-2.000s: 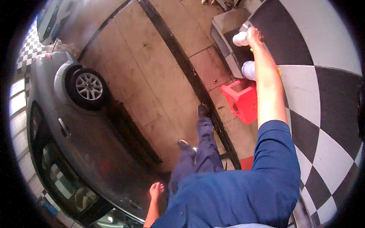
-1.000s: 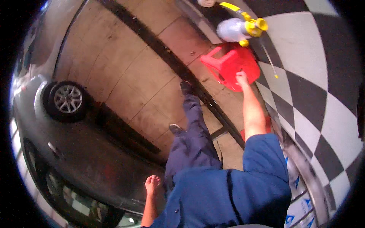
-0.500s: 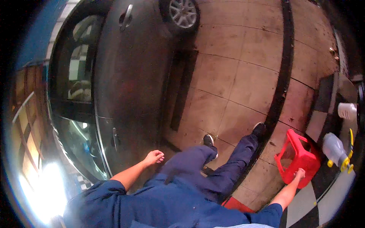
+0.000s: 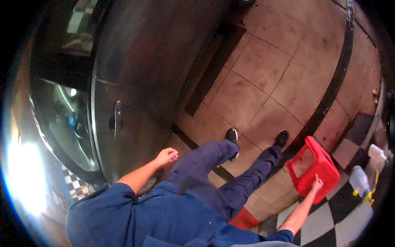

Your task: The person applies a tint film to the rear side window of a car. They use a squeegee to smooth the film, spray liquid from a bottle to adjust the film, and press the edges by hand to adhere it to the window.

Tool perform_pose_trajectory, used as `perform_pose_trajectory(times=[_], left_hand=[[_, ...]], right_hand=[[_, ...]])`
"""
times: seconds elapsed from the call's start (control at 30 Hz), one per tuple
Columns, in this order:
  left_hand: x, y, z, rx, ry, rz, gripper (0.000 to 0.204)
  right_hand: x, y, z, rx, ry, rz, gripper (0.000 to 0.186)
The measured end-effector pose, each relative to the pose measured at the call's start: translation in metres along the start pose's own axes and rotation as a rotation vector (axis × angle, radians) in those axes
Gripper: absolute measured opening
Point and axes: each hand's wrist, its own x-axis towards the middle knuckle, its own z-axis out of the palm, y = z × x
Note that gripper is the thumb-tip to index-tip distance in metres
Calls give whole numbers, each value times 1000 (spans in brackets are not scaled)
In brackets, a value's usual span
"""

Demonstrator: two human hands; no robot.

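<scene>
My right hand (image 4: 316, 184) sits at the lower right of the frame, fingers hooked over the near edge of the square red plastic stool (image 4: 313, 169), which I have in my grip. My left hand (image 4: 166, 156) hangs free near the centre, fingers loosely curled and holding nothing, just beside the dark grey car door (image 4: 135, 119) that fills the upper left.

To carry this well I judge I should keep my fingers wrapped firmly under the rim, hold the stool away from my leg, and watch the black floor strip (image 4: 329, 94) curving down the right side so I don't catch a foot on it.

The stool is tilted, not level: its flat seat faces up and toward the frame's upper right, and its long axis runs diagonally from upper left to lower right. It lies just right of my black shoe (image 4: 281, 138), near the clear spray bottle with a yellow trigger (image 4: 360, 181) at the right edge.
</scene>
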Motion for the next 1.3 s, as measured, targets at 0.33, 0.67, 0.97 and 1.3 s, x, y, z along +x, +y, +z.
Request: perform_pose_trajectory(times=[0.33, 0.67, 0.97, 1.3], left_hand=[[-74, -179, 1, -389, 73, -100, 21], [-124, -227, 20, -652, 155, -200, 23], [-119, -220, 17, -648, 78, -244, 23], [-102, -97, 23, -373, -134, -132, 22]], right_hand=[[-207, -371, 200, -198, -332, -154, 60], [-333, -542, 436, -458, -388, -423, 56], [-310, -443, 275, 292, -1261, 5, 33], [-126, -182, -66, -190, 130, 424, 46]])
